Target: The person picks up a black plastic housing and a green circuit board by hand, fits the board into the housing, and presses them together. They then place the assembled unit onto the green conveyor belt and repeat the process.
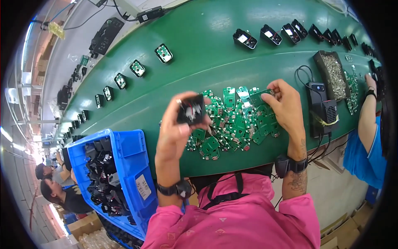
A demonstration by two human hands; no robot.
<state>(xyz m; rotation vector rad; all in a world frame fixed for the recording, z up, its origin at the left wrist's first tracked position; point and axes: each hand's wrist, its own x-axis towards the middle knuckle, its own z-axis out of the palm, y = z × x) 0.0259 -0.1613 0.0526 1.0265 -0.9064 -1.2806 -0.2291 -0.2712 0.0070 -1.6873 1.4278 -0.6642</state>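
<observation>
left hand (168,130): curled round 1 black housing (192,111) | right hand (285,101): pinching 1 green board (259,98) | 1 blue bin (130,151)

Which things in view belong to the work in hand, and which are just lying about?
Likely part of the work:
black housing, in the left hand
green board, in the right hand
pile of boards
housings containing boards
blue crate of black parts

Apparently just lying about:
black adapter
black plastic panel
cardboard boxes
</observation>
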